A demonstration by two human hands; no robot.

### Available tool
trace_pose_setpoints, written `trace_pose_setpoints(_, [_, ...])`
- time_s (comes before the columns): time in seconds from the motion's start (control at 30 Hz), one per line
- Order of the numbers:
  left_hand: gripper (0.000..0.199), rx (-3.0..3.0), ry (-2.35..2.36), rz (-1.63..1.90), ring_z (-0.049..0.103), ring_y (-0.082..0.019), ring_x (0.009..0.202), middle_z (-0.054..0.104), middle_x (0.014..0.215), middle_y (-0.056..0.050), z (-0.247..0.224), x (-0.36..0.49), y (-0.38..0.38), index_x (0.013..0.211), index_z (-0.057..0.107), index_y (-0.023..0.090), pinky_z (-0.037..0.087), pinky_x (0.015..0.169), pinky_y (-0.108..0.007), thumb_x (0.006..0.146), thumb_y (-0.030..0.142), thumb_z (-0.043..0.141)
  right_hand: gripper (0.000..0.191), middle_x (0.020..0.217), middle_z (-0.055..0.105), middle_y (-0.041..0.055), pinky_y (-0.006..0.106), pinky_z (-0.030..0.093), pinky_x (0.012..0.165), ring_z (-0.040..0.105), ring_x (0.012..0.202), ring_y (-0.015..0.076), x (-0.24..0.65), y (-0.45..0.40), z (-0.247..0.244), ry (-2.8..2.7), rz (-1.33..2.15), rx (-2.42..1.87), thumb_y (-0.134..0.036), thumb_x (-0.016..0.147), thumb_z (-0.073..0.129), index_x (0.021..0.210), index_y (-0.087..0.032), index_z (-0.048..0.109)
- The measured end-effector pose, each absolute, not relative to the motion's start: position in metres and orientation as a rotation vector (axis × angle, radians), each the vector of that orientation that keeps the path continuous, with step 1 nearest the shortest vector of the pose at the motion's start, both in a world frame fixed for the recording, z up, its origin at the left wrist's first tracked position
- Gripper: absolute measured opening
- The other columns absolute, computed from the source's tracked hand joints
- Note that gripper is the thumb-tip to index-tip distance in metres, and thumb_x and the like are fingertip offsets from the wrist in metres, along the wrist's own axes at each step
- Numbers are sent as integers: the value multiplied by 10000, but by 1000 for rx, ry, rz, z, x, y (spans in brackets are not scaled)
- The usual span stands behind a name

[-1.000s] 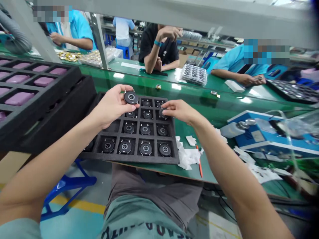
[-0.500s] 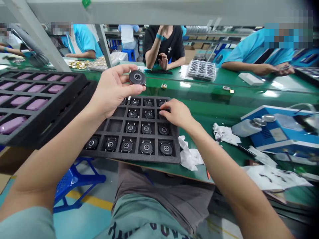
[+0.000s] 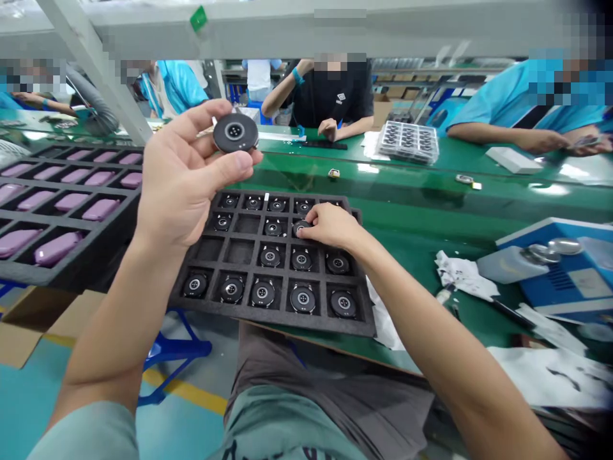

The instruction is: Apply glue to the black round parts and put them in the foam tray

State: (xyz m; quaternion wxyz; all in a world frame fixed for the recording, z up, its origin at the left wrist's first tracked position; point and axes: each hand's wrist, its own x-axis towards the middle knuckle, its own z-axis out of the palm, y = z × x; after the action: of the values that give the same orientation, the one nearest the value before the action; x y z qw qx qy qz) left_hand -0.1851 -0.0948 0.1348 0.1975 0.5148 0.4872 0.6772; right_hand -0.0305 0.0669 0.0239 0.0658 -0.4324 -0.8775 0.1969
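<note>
My left hand (image 3: pixel 184 172) holds a round black disc with a pale centre ring (image 3: pixel 235 133) up by its edge, between thumb and fingers, above a black foam tray (image 3: pixel 272 319). The tray's square cells hold several similar discs, and some cells in the left part are bare. My right hand (image 3: pixel 330 227) lies over the tray's second row, its fingertips on another disc (image 3: pixel 301 227). That hand hides the cells under it. To the left of my left hand sits a second foam tray (image 3: pixel 48 275) of lilac rounded cases.
A green workbench (image 3: pixel 421 211) runs beyond the trays, with crumpled white paper (image 3: pixel 464 275) and a blue machine (image 3: pixel 555 275) at right. Co-workers sit across it, and a clear tray of dark parts (image 3: pixel 408 142) stands there. A blue stool (image 3: pixel 177 348) is below the bench edge.
My left hand has raised its disc higher above the tray. The view has shifted, so the tray sits lower and further right. My right hand remains down on the tray.
</note>
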Motion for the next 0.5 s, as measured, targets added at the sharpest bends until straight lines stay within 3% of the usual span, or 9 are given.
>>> trace_pose_setpoints(0.1, [455,1396,1387,1932,752,-207,958,747,978,10,130,-193,-107,1135,669,220,597,847,-318,742,119,874,329,1049,754,79,382,528,807,697,904,243,-31,67,18,-2580,633,-1269,-370,787,736,1068,-200,706])
trace_pose_setpoints(0.23, [479,1331,1422,1968,751,-206,917,743,959,-1,124,-199,-118,1141,667,205,614,839,-325,720,87,862,451,924,739,59,359,514,804,672,823,213,-44,70,22,-2385,787,-1127,-279,806,698,1242,-165,671])
trace_pose_setpoints(0.33, [525,1287,1483,1926,749,-248,1000,750,977,1,119,-200,-120,1134,653,230,621,859,-363,682,102,887,329,927,749,50,337,515,855,683,882,205,-77,64,26,-2402,875,-940,-279,846,651,1147,-184,744])
trace_pose_setpoints(0.5, [536,1331,1479,1798,732,-276,1082,760,1011,7,114,-195,-113,1147,644,250,616,895,-426,687,155,902,261,1101,773,65,342,525,921,704,1005,225,-136,38,26,-2521,935,-869,-286,797,743,1044,-205,775])
